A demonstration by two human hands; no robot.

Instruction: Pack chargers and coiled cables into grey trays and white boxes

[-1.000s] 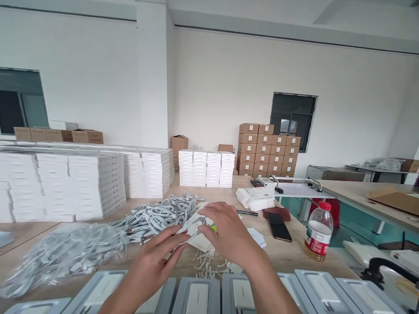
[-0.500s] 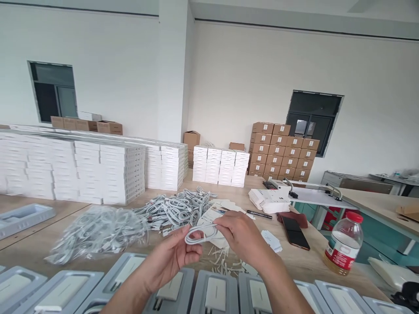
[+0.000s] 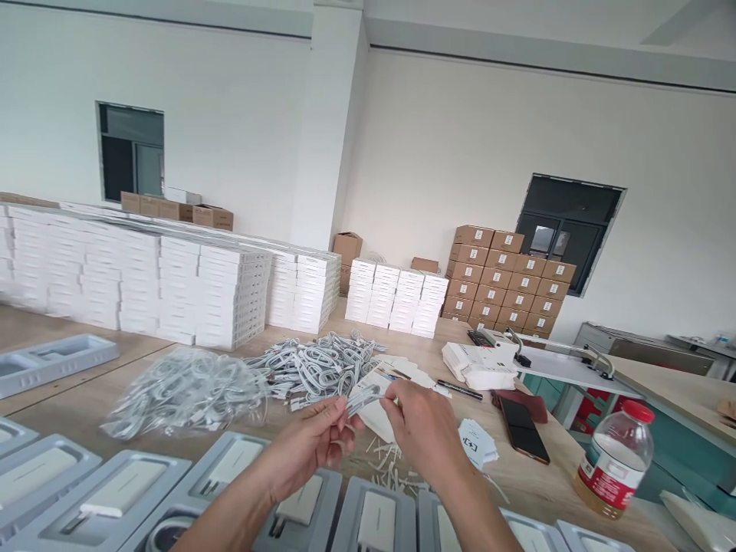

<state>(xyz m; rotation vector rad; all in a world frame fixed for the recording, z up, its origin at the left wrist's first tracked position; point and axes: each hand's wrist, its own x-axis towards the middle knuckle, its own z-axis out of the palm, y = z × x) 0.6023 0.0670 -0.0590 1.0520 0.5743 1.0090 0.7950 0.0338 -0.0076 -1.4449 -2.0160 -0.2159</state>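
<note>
Between my hands is a coiled grey-white cable (image 3: 363,399). My left hand (image 3: 310,441) pinches its left end between thumb and fingers. My right hand (image 3: 422,425) is closed at the coil's right end, the fingertips together; whether they grip the cable or a small tie on it is too small to tell. Just behind the hands lies a heap of coiled cables (image 3: 322,364), with a clear plastic bag of cables (image 3: 187,391) to its left. Below the hands, grey trays (image 3: 339,506) hold white chargers (image 3: 378,521). Thin white strips (image 3: 391,468) are scattered on the table.
White boxes (image 3: 218,295) are stacked along the back left, brown cartons (image 3: 488,276) behind right. To the right lie a pen (image 3: 460,389), white cards (image 3: 476,443), a phone (image 3: 523,429) and a bottle (image 3: 615,460). An unfilled tray (image 3: 57,364) sits left.
The view has shifted and tilted slightly. The coil in my hands has turned from a broad open loop to a narrower, slanted one, with my left hand still holding it.
</note>
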